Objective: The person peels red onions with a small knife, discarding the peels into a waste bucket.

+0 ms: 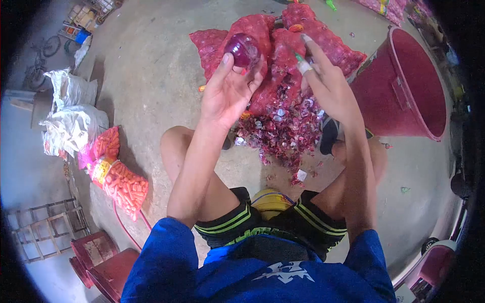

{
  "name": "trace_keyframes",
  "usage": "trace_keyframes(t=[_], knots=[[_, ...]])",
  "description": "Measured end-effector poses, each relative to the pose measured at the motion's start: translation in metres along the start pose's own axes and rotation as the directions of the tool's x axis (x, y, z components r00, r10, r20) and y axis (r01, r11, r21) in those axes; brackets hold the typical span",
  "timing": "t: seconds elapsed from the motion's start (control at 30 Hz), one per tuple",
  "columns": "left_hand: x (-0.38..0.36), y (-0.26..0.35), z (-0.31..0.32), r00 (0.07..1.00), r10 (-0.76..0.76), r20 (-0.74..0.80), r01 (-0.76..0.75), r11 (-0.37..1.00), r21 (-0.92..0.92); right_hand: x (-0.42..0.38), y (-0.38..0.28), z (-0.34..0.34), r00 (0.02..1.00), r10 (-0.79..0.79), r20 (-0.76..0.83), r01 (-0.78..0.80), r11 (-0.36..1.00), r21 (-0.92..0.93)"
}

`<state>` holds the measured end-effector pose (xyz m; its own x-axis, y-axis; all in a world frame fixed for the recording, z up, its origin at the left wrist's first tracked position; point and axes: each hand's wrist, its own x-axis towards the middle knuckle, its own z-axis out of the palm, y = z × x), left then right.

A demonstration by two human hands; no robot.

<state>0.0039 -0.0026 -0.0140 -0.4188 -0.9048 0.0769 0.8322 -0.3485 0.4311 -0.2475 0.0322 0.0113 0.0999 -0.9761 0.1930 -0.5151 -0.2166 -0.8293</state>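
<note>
Raised in front of me, my left hand (230, 91) grips a shiny, peeled-looking red onion (243, 50) between thumb and fingers. My right hand (326, 83) is up on the other side, index finger stretched out and white wrapping on a digit. A small green object (298, 57) shows at its fingers; I cannot tell its kind. Beyond both hands lie red mesh sacks (255, 30) full of onions. Under them, a heap of onion skins (283, 131) spreads over the floor between my feet.
A large maroon tub (374, 96) stands at the right. Left of me are white sacks (76, 121) and a mesh bag of carrots (126, 187). I sit on a yellow seat (270, 201). Red containers (103, 257) and a metal rack (43, 227) are lower left.
</note>
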Motion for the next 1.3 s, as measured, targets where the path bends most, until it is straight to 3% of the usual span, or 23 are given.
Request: trace_keyframes(t=[0.07,0.13,0.27,0.33,0.47,0.57,0.77,0.87,1.07,1.17,1.3], knots=[[-0.002,0.0,-0.015,1.0,-0.018,0.009,0.019,0.998,-0.063,-0.001,-0.005,-0.001,1.0,0.008,-0.003,-0.008,0.999,0.036],[-0.002,0.003,-0.003,0.996,0.089,-0.012,-0.085,0.98,0.178,-0.003,-0.016,-0.003,0.999,-0.04,0.005,0.04,0.997,0.062],[0.0,0.004,0.012,0.983,0.173,0.052,-0.18,0.904,0.389,-0.009,-0.025,0.009,0.981,-0.195,0.006,0.19,0.959,0.209],[-0.001,0.003,0.014,0.977,0.205,0.057,-0.205,0.833,0.514,-0.011,-0.034,0.008,0.978,-0.205,0.039,0.198,0.97,0.141],[-0.001,0.006,0.012,0.98,0.192,0.052,-0.188,0.81,0.555,-0.011,-0.032,0.007,0.96,-0.271,0.075,0.268,0.962,0.056],[-0.002,0.009,0.009,0.991,0.122,0.049,-0.131,0.867,0.482,-0.011,-0.029,0.005,0.944,-0.32,0.078,0.319,0.947,0.023],[-0.002,0.017,0.01,0.985,0.072,0.154,-0.141,0.853,0.502,-0.016,-0.038,-0.001,0.942,-0.307,0.136,0.305,0.952,0.039],[-0.001,0.021,0.007,0.981,0.056,0.183,-0.159,0.772,0.615,-0.017,-0.035,0.0,0.921,-0.369,0.125,0.365,0.929,0.053],[-0.003,0.024,0.019,0.975,0.055,0.216,-0.2,0.643,0.739,-0.019,-0.037,0.0,0.934,-0.336,0.123,0.336,0.942,0.015],[-0.002,0.02,0.021,0.973,0.122,0.198,-0.231,0.603,0.763,-0.019,-0.038,0.003,0.948,-0.298,0.11,0.304,0.952,-0.042],[-0.002,0.013,0.024,0.934,0.25,0.254,-0.341,0.422,0.84,-0.018,-0.038,0.008,0.967,-0.235,0.095,0.244,0.966,-0.091]])
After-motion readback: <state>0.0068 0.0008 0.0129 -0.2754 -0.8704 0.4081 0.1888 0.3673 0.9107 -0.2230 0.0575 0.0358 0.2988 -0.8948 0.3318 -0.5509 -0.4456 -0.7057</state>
